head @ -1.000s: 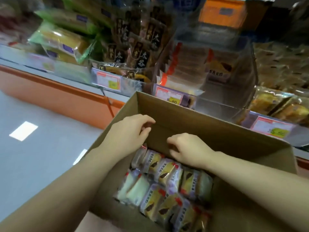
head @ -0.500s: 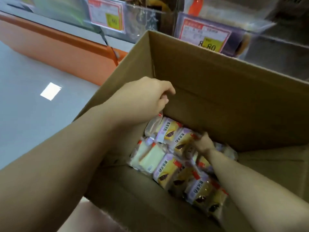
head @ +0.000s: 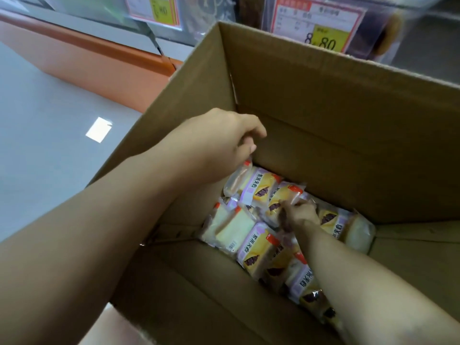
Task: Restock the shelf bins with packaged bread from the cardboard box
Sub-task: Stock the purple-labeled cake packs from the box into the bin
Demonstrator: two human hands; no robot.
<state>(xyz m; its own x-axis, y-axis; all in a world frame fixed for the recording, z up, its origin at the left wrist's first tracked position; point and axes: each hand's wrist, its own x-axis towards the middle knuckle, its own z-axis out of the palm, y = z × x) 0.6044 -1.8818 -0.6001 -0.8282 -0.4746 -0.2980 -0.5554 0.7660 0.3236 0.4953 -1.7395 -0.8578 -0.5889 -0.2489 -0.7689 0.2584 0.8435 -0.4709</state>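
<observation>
So the big cardboard box (head: 323,125) is open and sits right in front of the shelf bins (head: 373,21), with its far wall rising in front of their clear fronts. One bin has a price tag (head: 321,26) with 8.80 on a yellow patch, and there's a second tag further left that's too blurry to read. The bread packets (head: 254,247) are all down at the bottom of the box in a loose heap. They've got purple and yellow wrappers with red corners, and some are turned so you see the pale bread side. The left hand (head: 219,143) hovers inside the box near the left wall, fingers curled, and it pinches the red top corner of the top packet (head: 258,188), which leans up against the back of the heap. The right hand (head: 302,215) reaches way deeper, right down among the packets, with its fingers on one in the middle. It's smeared with blur though, so I honestly can't tell if it has a proper grip or is just touching. Off to the left there's grey floor (head: 37,158) with a bright light patch (head: 98,129) on it, and the orange plinth (head: 94,58) of the shelf runs along behind.
</observation>
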